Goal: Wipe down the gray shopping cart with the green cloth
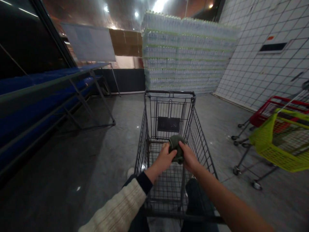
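Note:
A dark green, curved piece that looks like a pipe elbow (pixel 177 141) is held above the basket of a grey wire shopping cart (pixel 204 143). My left hand (pixel 163 158) is closed on its left side, the thumb pressed across the front. On the other side my right hand (pixel 189 157) grips it, thumb near the top of the bend. Some of the piece's lower part is hidden by my fingers. Under both hands, the cart's wire bottom shows. My left arm has a cream knit sleeve; the right forearm is bare.
Ahead stands a tall stack of bottled packs (pixel 185 54). At right are a yellow-green basket cart (pixel 282 145) and a red cart (pixel 265 111), beside a white grid-covered wall (pixel 253 67). A long metal-framed table (pixel 79 69) with blue surfaces lines the left.

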`<state>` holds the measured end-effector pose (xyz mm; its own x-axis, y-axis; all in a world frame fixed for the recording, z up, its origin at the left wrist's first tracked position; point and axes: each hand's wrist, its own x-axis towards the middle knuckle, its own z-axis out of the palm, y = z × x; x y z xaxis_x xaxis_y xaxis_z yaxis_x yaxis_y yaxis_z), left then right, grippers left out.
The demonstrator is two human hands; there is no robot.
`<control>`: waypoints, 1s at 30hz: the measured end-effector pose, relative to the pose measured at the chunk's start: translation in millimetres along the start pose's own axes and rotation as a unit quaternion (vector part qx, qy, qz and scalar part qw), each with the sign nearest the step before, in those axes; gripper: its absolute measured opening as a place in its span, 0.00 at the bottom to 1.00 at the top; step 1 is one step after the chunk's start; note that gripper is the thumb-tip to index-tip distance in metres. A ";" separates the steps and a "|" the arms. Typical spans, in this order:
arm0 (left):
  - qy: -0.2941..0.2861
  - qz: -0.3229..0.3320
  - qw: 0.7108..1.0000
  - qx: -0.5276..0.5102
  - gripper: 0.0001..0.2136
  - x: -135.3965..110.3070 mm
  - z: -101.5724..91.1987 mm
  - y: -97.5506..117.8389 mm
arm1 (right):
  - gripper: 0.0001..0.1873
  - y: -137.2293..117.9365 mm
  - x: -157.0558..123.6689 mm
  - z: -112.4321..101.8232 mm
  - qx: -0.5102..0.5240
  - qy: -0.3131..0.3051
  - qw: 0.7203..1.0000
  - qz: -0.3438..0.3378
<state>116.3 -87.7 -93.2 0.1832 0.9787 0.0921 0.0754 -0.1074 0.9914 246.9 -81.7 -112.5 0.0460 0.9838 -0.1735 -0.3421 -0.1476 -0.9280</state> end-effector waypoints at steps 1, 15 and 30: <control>0.009 0.016 0.997 0.071 0.16 13.9 -9.5 -1.7 | 0.20 1.1 16.4 4.7 0.034 0.003 0.999 0.008; 0.064 0.164 0.836 0.519 0.13 192.8 -71.0 4.4 | 0.28 -28.1 131.6 -82.6 -0.527 0.012 0.850 -0.014; 0.161 -0.146 0.856 0.469 0.28 248.0 -142.2 -62.2 | 0.07 3.9 197.6 -100.9 -0.912 -0.176 0.371 0.026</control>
<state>17.6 186.6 -118.7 -0.2467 0.9688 0.0235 0.8528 0.2055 0.4801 349.4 101.8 -183.7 -0.1516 0.8799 -0.4502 0.8837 0.3247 0.3372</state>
